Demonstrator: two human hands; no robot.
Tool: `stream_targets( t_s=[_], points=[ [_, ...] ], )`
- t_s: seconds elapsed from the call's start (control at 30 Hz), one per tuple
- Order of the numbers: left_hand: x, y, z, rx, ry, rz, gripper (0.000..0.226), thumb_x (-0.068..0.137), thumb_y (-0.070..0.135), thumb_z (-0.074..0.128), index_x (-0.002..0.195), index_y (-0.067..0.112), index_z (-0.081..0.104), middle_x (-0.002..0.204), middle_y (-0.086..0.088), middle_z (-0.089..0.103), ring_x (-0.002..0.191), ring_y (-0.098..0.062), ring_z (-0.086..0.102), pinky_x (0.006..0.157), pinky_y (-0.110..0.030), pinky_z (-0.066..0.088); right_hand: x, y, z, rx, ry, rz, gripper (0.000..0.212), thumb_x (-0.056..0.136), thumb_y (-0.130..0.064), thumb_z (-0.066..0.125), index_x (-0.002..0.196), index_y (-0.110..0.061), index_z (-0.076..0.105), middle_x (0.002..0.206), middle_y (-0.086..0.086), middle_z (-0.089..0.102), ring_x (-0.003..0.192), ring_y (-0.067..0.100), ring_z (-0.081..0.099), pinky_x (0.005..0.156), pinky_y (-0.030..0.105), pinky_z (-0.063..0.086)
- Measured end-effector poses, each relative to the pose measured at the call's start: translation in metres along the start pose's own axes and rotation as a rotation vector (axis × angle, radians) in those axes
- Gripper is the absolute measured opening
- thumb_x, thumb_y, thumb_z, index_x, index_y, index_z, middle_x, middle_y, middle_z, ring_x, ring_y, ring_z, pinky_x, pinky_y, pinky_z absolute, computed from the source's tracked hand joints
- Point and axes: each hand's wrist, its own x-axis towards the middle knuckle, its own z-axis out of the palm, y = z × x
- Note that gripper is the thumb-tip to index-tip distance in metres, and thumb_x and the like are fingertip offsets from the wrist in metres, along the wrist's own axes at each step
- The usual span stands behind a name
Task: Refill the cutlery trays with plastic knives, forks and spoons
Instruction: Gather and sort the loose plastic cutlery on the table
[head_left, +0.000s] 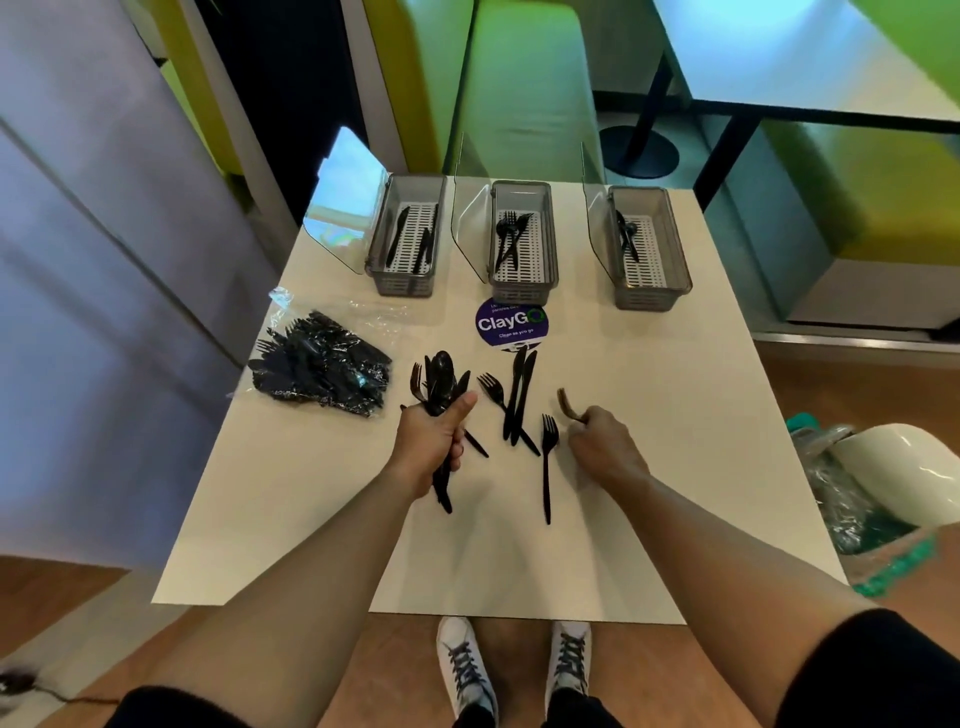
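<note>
While my left grip (434, 441) is curled tight round a mixed bundle of black plastic cutlery (441, 382), with spoon bowls and fork tines above the thumb and handles below the palm, my right grip (602, 441) pinches one single dark piece (566, 406). That piece is blurred, so I cannot tell whether it is a fork or a spoon.

Between the two grips lie two long black plastic knives (521, 395) side by side, a small black fork (491, 388) crossing them, and a second black fork (547, 462) just beside the right grip. Well beyond both grips stand three grey slatted trays with clear lids open: the left tray (400, 283) with knives, the middle tray (522, 291) with forks, the right tray (652, 299) with what seem to be spoons. Each holds only a few.

I judge these pieces very light, stiff but thin, and smooth enough to slide out of a loose bundle. I would hold them at mid-handle, not at the tines. The flat ones are easiest to lift where they cross.

The white bench (649, 519) looks smooth and hard, with a round purple sticker (511, 323) ahead of the grips. A clear bag of black cutlery (322, 371) lies left of the left grip, near the edge. Green padded seats (524, 104) and a wooden floor (852, 384) surround the bench.
</note>
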Motion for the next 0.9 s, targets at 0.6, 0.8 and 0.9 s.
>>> stream_targets(
  t_s=[0.6, 0.8, 0.9],
  points=[
    [0.0, 0.015, -0.025, -0.055, 0.031, 0.01, 0.035, 0.086, 0.041, 0.076, 0.079, 0.015, 0.055, 0.056, 0.001, 0.046, 0.04, -0.01, 0.035, 0.041, -0.023, 0.032, 0.024, -0.034, 0.01, -0.134, 0.188, -0.122, 0.031, 0.104, -0.026, 0.037, 0.121, -0.004, 0.051, 0.125, 0.02, 0.05, 0.112, 0.042, 0.052, 0.089, 0.045, 0.043],
    [0.008, 0.018, -0.026, -0.081, 0.029, 0.02, 0.038, 0.087, 0.041, 0.076, 0.076, 0.015, 0.05, 0.057, 0.0, 0.047, 0.04, -0.011, 0.035, 0.041, -0.023, 0.033, 0.035, -0.061, 0.014, 0.058, 0.108, -0.118, 0.023, 0.107, -0.032, 0.03, 0.111, -0.015, 0.045, 0.106, 0.015, 0.062, 0.091, 0.034, 0.058, 0.078, 0.045, 0.05],
    [0.009, 0.019, -0.024, -0.081, 0.023, 0.02, 0.037, 0.088, 0.04, 0.075, 0.074, 0.016, 0.05, 0.057, 0.0, 0.047, 0.04, -0.011, 0.035, 0.041, -0.023, 0.033, 0.037, -0.065, 0.021, 0.024, 0.076, -0.121, 0.029, 0.105, -0.041, 0.038, 0.115, -0.016, 0.047, 0.114, 0.014, 0.065, 0.098, 0.035, 0.058, 0.079, 0.042, 0.048]
  ],
)
